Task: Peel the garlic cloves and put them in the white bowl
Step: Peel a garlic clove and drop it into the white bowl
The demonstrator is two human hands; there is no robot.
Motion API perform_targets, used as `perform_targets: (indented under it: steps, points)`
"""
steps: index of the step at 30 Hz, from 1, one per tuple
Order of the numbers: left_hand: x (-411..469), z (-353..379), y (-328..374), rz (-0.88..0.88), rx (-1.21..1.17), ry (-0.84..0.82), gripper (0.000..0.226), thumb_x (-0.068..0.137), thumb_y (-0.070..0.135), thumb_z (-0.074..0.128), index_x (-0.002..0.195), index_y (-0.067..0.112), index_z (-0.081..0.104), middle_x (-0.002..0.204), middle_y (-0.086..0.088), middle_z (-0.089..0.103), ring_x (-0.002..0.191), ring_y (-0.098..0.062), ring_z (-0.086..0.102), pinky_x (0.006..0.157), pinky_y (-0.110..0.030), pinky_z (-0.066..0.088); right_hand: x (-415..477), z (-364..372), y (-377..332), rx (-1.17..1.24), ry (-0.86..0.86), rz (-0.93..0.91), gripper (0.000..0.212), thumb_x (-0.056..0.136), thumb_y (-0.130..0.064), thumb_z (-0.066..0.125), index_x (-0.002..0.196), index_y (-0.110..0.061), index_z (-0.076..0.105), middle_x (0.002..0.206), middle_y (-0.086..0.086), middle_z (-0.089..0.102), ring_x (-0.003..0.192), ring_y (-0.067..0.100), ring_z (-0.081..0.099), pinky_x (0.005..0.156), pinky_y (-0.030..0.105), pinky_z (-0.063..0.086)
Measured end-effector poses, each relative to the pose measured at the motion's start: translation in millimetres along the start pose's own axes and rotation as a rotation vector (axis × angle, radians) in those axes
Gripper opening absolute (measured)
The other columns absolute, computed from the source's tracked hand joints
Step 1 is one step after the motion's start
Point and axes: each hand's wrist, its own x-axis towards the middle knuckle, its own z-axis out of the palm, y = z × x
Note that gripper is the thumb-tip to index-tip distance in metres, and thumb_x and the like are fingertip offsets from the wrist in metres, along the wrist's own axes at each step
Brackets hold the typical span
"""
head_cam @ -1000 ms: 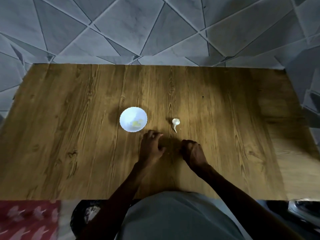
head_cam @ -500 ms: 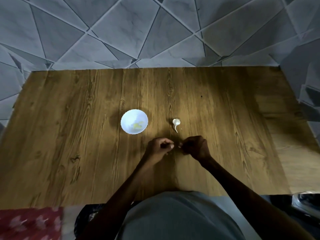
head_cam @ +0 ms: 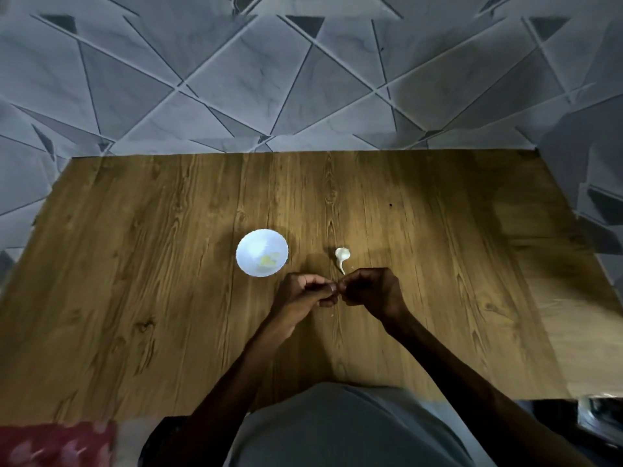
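A small white bowl (head_cam: 249,251) sits on the wooden table (head_cam: 135,281), with a few yellowish peeled cloves inside. To its right lies a white garlic remnant (head_cam: 343,255) with a thin stem. Just in front of it my left hand (head_cam: 303,298) and my right hand (head_cam: 371,291) meet fingertip to fingertip above the table. Both have curled fingers and pinch something tiny between them, likely a garlic clove, which the fingers hide almost fully.
A tiny pale scrap (head_cam: 332,315) lies on the wood below my hands. The table ends at a grey tiled wall (head_cam: 303,79) at the back. Red patterned cloth (head_cam: 50,443) shows at the lower left, a dark object (head_cam: 600,416) at the lower right.
My hands lifted off the table and came together. One second ago they were apart and low on the wood; now the fingertips touch and pinch a small piece.
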Motion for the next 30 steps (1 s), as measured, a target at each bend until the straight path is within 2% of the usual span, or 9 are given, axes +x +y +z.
perform_targets:
  steps: [3, 7, 10, 13, 18, 20, 23, 25, 30]
  points:
    - [-4, 0, 3, -0.014, 0.013, -0.016, 0.017, 0.090, -0.004, 0.062, 0.104, -0.013, 0.068, 0.088, -0.019, 0.071, 0.067, -0.007, 0.070, 0.060, -0.012, 0.049, 2, 2, -4, -0.170, 0.041, -0.077, 0.015, 0.083, 0.001, 0.072, 0.077, -0.012, 0.075, 0.072, -0.006, 0.073, 0.065, 0.008, 0.071, 0.063, 0.027, 0.061]
    - [-6, -10, 5, -0.123, -0.080, -0.111, 0.021, 0.090, 0.000, 0.063, 0.107, -0.011, 0.068, 0.088, -0.018, 0.071, 0.070, -0.011, 0.070, 0.066, -0.017, 0.052, -4, 4, -6, -0.223, 0.049, -0.260, 0.018, 0.078, 0.005, 0.076, 0.075, -0.012, 0.075, 0.071, -0.009, 0.070, 0.066, 0.002, 0.069, 0.063, 0.014, 0.055]
    - [-6, -17, 7, -0.216, -0.157, -0.156, 0.011, 0.090, 0.001, 0.064, 0.095, 0.000, 0.073, 0.080, -0.010, 0.074, 0.070, -0.010, 0.069, 0.070, -0.018, 0.054, -9, 5, -6, -0.242, 0.072, -0.355, 0.018, 0.077, 0.007, 0.075, 0.077, -0.011, 0.075, 0.075, -0.005, 0.073, 0.071, 0.004, 0.070, 0.066, 0.016, 0.055]
    - [-6, -17, 11, -0.294, -0.308, -0.144, 0.023, 0.090, -0.002, 0.061, 0.078, 0.007, 0.078, 0.076, -0.008, 0.074, 0.068, -0.009, 0.070, 0.068, -0.015, 0.057, -9, 6, -8, -0.256, 0.100, -0.424, 0.015, 0.079, 0.002, 0.077, 0.079, -0.012, 0.076, 0.077, -0.006, 0.073, 0.073, 0.003, 0.070, 0.067, 0.017, 0.055]
    - [-7, -18, 13, -0.385, -0.420, -0.122, 0.019, 0.088, -0.001, 0.063, 0.077, 0.004, 0.078, 0.079, -0.011, 0.073, 0.068, -0.011, 0.069, 0.066, -0.016, 0.057, -8, 4, -13, -0.305, 0.108, -0.488, 0.011, 0.080, 0.000, 0.076, 0.080, -0.012, 0.076, 0.076, -0.005, 0.073, 0.073, 0.002, 0.068, 0.066, 0.017, 0.053]
    - [-8, -20, 13, -0.343, -0.327, -0.129, 0.016, 0.088, 0.002, 0.066, 0.079, 0.007, 0.079, 0.082, -0.012, 0.074, 0.071, -0.015, 0.069, 0.069, -0.019, 0.056, -7, 4, -11, -0.352, 0.064, -0.464, 0.014, 0.079, 0.002, 0.076, 0.080, -0.012, 0.076, 0.077, -0.005, 0.073, 0.073, 0.002, 0.068, 0.067, 0.017, 0.054]
    - [-8, -23, 9, -0.164, 0.055, -0.166, 0.010, 0.087, 0.009, 0.068, 0.091, 0.003, 0.075, 0.087, -0.016, 0.074, 0.079, -0.024, 0.070, 0.073, -0.026, 0.053, -6, 6, -4, -0.407, -0.057, -0.350, 0.021, 0.078, 0.009, 0.072, 0.081, -0.011, 0.076, 0.077, -0.004, 0.073, 0.071, 0.004, 0.069, 0.066, 0.021, 0.058]
    - [-7, -23, 7, -0.080, 0.198, -0.176, 0.012, 0.088, 0.006, 0.067, 0.095, -0.001, 0.073, 0.082, -0.015, 0.074, 0.075, -0.023, 0.071, 0.068, -0.024, 0.054, -7, 6, 1, -0.315, -0.100, -0.256, 0.015, 0.080, 0.007, 0.072, 0.083, -0.007, 0.077, 0.075, -0.004, 0.073, 0.068, 0.006, 0.070, 0.065, 0.019, 0.057]
    - [-4, -19, -3, 0.067, 0.403, -0.167, 0.010, 0.091, 0.010, 0.063, 0.091, 0.005, 0.071, 0.075, -0.009, 0.073, 0.066, -0.019, 0.070, 0.068, -0.030, 0.055, -12, 3, 1, 0.000, -0.169, 0.019, 0.009, 0.085, 0.004, 0.069, 0.089, -0.001, 0.075, 0.080, 0.008, 0.075, 0.074, 0.020, 0.074, 0.069, 0.030, 0.061]
